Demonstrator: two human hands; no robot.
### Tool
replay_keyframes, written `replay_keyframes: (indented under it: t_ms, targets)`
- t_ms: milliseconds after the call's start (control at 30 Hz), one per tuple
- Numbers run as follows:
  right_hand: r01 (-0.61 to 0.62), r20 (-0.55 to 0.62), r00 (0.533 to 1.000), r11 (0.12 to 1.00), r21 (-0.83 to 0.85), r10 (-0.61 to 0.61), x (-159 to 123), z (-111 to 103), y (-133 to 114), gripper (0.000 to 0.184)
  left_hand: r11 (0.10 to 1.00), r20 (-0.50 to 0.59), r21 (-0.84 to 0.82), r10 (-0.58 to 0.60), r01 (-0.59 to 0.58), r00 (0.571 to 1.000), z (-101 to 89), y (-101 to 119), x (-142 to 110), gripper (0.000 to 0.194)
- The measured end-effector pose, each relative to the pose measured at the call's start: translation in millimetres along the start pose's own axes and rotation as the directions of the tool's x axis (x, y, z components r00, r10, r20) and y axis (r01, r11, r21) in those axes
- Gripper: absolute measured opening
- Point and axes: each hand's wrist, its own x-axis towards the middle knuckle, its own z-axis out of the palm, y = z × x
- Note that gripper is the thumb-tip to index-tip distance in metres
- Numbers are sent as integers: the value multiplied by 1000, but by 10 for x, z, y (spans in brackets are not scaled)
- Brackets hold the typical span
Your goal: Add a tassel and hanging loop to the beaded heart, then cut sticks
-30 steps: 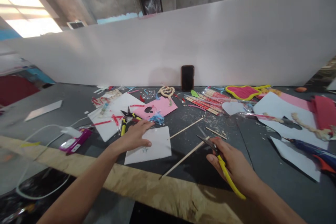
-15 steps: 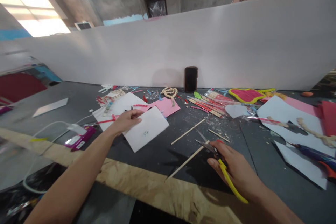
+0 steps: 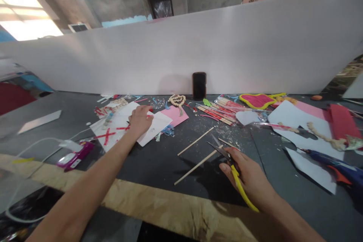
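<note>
The right hand (image 3: 246,170) holds yellow-handled scissors (image 3: 239,187), fingers curled around the handles and blades apart beside the long stick (image 3: 193,168). A second stick (image 3: 195,141) and a short stick (image 3: 229,143) lie loose on the surface (image 3: 155,168), unjoined. The left hand (image 3: 139,121) is at the white paper (image 3: 160,123), fingers bent; whether they pinch it is hard to tell. Two red strips (image 3: 106,135) already lie crossed.

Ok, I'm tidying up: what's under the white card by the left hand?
Pink paper shows beyond the white card; the card and left hand hide whatever else lies there.
</note>
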Motion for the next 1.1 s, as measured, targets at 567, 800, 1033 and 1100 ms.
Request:
replay_keyframes:
  t_ms: [567,800,1033,1100]
  targets:
    - [-45,-19,999,995,-86,43,-26,31,9,34,706,456,-706,396,53,797,353,1287,-1131,21]
    - [-31,24,999,993,-112,34,-39,71,-47,33,686,396,-727,378,34,836,406,1336,-1264,15]
    - [81,39,996,987,-141,-76,-25,42,-105,55,659,361,-750,338,55,869,388,1332,-1287,9]
    - [97,57,994,985,-142,-90,-16,33,-109,62,653,399,-750,316,108,861,378,1322,-1278,9]
